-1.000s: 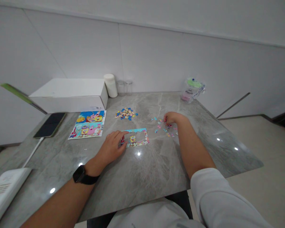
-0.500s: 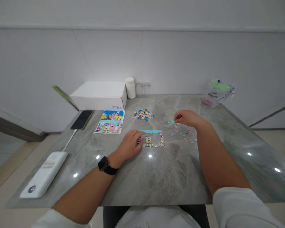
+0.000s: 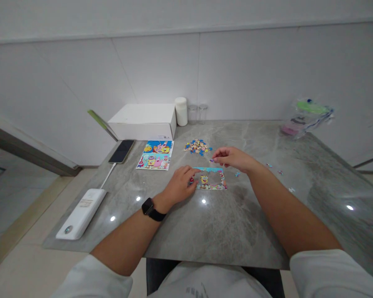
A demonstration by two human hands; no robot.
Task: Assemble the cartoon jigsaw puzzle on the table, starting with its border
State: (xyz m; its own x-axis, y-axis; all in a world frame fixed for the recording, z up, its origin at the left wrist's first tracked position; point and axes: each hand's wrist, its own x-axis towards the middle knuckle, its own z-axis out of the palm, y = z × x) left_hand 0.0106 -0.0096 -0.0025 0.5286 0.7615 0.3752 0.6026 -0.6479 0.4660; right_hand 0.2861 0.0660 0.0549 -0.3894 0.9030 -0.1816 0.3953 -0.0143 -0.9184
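Observation:
A partly assembled jigsaw puzzle [image 3: 211, 187] with a cartoon picture lies flat on the grey table; bare table shows through the gap in its middle. My left hand [image 3: 182, 184], with a black watch at the wrist, rests on its left end, index finger and thumb apart. Just above its upper edge, my right hand [image 3: 231, 159] pinches a small purplish puzzle piece [image 3: 211, 160] between the fingertips. Loose puzzle pieces [image 3: 237, 174] lie to the right, some partly hidden by my right arm. Beyond the puzzle sits a pile of mixed pieces [image 3: 197, 147].
Left of the pile lies a printed picture sheet [image 3: 156, 155]. A phone [image 3: 121, 152] is cabled to a white power bank [image 3: 81, 214]. Along the back stand a white box [image 3: 143, 120], a white canister [image 3: 180, 111] and two clear glasses [image 3: 202, 114]. A plastic bag [image 3: 306, 118] lies far right.
My right hand has moved left from the loose pieces to the puzzle's upper edge, a piece now visible in its fingers. My left hand stays on the puzzle. The view has shifted and tilted slightly.

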